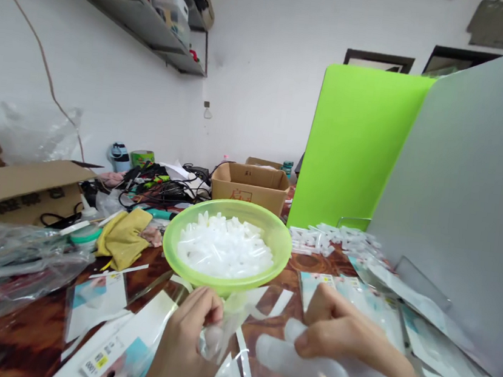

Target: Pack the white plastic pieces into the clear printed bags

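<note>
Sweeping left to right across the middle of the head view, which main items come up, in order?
Cardboard box with dark lettering → yellow cloth → green bowl of white pieces → loose white tubes → grey panel.

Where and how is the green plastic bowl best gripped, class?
Probably two-handed, by the rim's left and right edges, coming in from both sides: the green plastic bowl is wide and round, flares outward, and sits upright, heaped with loose white plastic pieces.

The hands (190, 334) work near a green bowl (171, 243) of tubes (226, 246).
</note>
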